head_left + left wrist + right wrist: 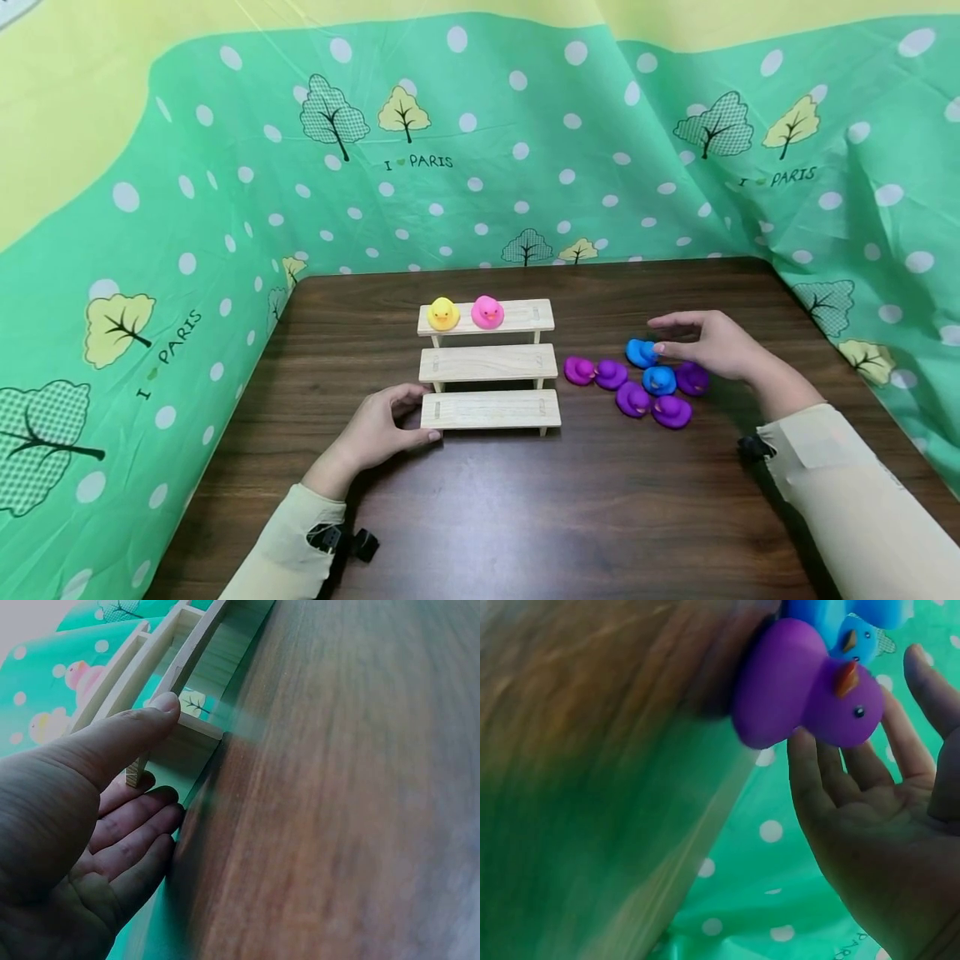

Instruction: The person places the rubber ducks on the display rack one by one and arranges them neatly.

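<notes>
Blue and glossy, the farther rubber toy duck [640,352] sits right of the pale wooden three-step stand [487,363], probably light and squeezable, best pinched round its body; long axis roughly along the steps, head seemingly pointing right. Right hand [711,343] hovers there, thumb and fingers apart, while the left hand [377,427] grips the stand's lowest left end!
</notes>
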Demonstrator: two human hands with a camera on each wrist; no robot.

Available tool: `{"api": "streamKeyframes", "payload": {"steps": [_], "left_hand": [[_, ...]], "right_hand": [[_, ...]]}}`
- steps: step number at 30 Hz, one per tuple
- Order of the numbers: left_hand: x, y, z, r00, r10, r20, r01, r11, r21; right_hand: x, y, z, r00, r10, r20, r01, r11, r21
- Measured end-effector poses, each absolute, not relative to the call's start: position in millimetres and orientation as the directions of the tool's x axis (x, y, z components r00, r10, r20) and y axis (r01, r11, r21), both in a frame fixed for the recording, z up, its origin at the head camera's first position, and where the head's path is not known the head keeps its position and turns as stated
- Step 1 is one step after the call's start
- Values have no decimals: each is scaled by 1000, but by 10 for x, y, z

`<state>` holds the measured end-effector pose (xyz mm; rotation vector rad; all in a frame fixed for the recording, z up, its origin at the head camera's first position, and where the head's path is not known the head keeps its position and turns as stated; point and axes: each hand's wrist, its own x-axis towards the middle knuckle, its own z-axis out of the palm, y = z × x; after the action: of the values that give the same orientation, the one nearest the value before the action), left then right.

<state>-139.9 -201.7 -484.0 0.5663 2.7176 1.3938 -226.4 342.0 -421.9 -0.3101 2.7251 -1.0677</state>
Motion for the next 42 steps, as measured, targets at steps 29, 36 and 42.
{"api": "streamKeyframes", "payload": {"steps": [29, 36, 42], "left_hand": [[-1403, -2011, -4826, -933, 335, 133, 307, 545, 780], [-1408, -2017, -4833, -933, 333, 134, 305, 541, 783], [-1406, -2015, -4837, -930, 338, 141, 313, 534, 785]], "right_hand": [[-2321, 3416, -4412, -943, -318, -102, -189, 759, -623], [-2330, 3399, -4408, -945, -306, -113, -176, 770, -614], [-2322, 3407, -4394, -948, -295, -117, -168, 779, -604]]}}
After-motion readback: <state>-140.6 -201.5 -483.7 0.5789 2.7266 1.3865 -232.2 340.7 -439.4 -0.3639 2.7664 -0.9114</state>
